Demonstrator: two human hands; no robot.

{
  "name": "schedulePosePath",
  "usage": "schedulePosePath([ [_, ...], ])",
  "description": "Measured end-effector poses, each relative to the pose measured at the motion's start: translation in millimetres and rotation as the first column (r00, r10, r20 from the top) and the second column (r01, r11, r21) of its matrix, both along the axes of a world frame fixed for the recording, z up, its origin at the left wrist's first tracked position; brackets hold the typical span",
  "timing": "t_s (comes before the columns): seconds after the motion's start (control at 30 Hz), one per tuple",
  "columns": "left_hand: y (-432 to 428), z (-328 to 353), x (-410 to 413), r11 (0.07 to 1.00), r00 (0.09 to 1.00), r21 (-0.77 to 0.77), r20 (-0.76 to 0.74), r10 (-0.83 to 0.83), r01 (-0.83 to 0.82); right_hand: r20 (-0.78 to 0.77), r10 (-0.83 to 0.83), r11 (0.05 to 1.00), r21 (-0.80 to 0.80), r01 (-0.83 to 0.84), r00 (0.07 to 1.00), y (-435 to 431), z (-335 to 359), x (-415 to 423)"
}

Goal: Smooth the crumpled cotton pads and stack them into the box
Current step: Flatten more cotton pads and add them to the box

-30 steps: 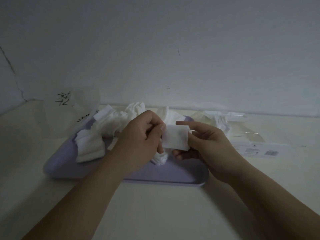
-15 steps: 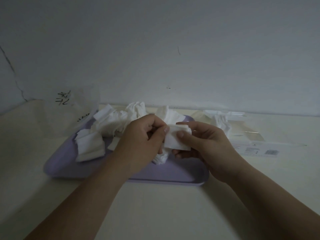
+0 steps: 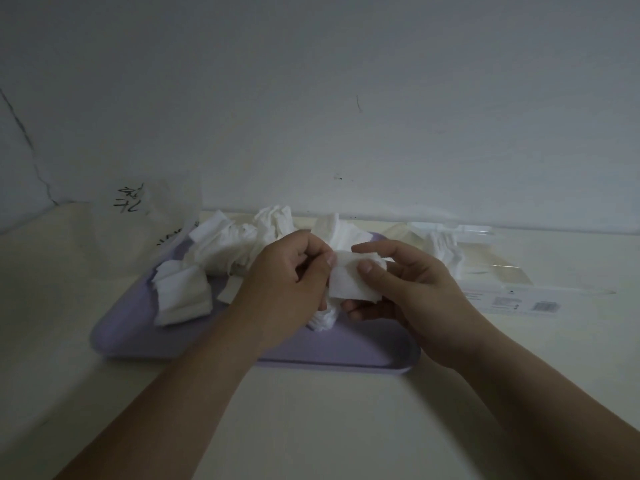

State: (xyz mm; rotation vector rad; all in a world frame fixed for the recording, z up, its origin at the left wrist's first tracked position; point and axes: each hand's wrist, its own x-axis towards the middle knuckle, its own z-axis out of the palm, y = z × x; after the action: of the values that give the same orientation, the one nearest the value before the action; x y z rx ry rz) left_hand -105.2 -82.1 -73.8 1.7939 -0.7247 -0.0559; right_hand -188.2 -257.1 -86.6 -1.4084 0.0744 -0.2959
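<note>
Cotton pad [image 3: 346, 289] | pinched: left hand [image 3: 287, 282], right hand [image 3: 415, 292] fingers [image 3: 365, 268] (over tray [image 3: 346, 355])

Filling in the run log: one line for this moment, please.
step: smoothing | left hand: pinches cotton pad | right hand: pinches cotton pad | pad over purple tray

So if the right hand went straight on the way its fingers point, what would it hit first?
Probably the left hand: the right hand points leftward across the cotton pad that both pinch, and the left hand holds its opposite edge. Depth is hard to judge.
</note>
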Motion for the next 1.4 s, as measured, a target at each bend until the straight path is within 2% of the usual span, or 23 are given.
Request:
schedulePosePath([
  [0.1, 2.5, -3.1, 11.1, 0.997, 0.996, -0.003, 0.027, 0.081, -0.081, -0.006, -0.034, 0.999, 0.019, 0.034, 0.999, -0.9, -1.2, 1.5],
  [0.13, 5.9, -4.7, 18.0, 0.989, 0.988, 0.061, 0.082, 0.131, -0.136, -0.008, -0.05, 0.998, 0.025, 0.051, 0.999, -1.2, -1.1, 2.0],
  [0.2, 15.3, -8.7, 27.5, 0.933, 0.969, 0.289, 0.182, 0.164, -0.213, -0.012, -0.088, 0.996, 0.026, 0.089, 0.996, -2.1, -1.8, 3.1],
  [0.27, 19.4, -15.3, 29.9, 0.871, 0.982, 0.467, 0.171, 0.081, -0.153, -0.012, -0.123, 0.992, 0.017, 0.123, 0.992, -2.4, -3.8, 4.1],
  [0.37, 15.8, -18.9, 25.2, 0.848, 0.991, 0.528, 0.129, -0.03, -0.043, -0.005, -0.157, 0.988, 0.015, 0.157, 0.988, -1.3, -6.1, 5.6],
  [0.43, 14.1, -16.7, 24.5, 0.89, 0.994, 0.456, 0.104, -0.038, -0.013, -0.002, -0.172, 0.985, 0.007, 0.172, 0.985, -2.2, -6.9, 6.1],
  [0.57, 14.8, -21.7, 28.8, 0.892, 0.956, 0.432, 0.292, 0.001, -0.133, -0.012, -0.221, 0.975, -0.014, 0.221, 0.975, -3.9, -7.6, 6.7],
  [0.7, 13.3, -22.3, 28.3, 0.924, 0.934, 0.345, 0.357, 0.03, -0.162, -0.027, -0.248, 0.969, -0.016, 0.248, 0.968, -4.9, -8.9, 8.5],
  [0.8, 10.2, -21.9, 27.8, 0.959, 0.97, 0.251, 0.232, 0.076, -0.135, -0.038, -0.255, 0.967, 0.004, 0.255, 0.966, -5.1, -8.8, 9.0],
  [0.93, 7.5, -8.8, 27.9, 0.99, 0.989, -0.011, 0.027, 0.144, -0.144, -0.067, -0.256, 0.966, 0.022, 0.258, 0.964, -8.6, -9.4, 9.8],
  [1.07, 8.7, 1.9, 24.5, 0.985, 0.967, -0.166, -0.253, 0.003, -0.047, -0.07, -0.251, 0.966, 0.05, 0.255, 0.965, -9.4, -10.5, 9.6],
  [1.17, 9.0, 3.0, 21.3, 0.939, 0.883, -0.34, -0.424, -0.204, 0.054, -0.022, -0.231, 0.971, 0.054, 0.232, 0.973, -7.4, -9.1, 7.6],
  [1.27, 9.3, 3.0, 15.6, 0.895, 0.838, -0.411, -0.416, -0.352, 0.173, 0.043, -0.203, 0.979, 0.008, 0.203, 0.978, -5.2, -6.1, 4.9],
  [1.4, 4.4, -1.9, 11.3, 0.937, 0.925, -0.309, -0.283, -0.254, 0.163, 0.09, -0.13, 0.99, -0.042, 0.134, 0.987, -0.6, -1.6, 2.2],
])
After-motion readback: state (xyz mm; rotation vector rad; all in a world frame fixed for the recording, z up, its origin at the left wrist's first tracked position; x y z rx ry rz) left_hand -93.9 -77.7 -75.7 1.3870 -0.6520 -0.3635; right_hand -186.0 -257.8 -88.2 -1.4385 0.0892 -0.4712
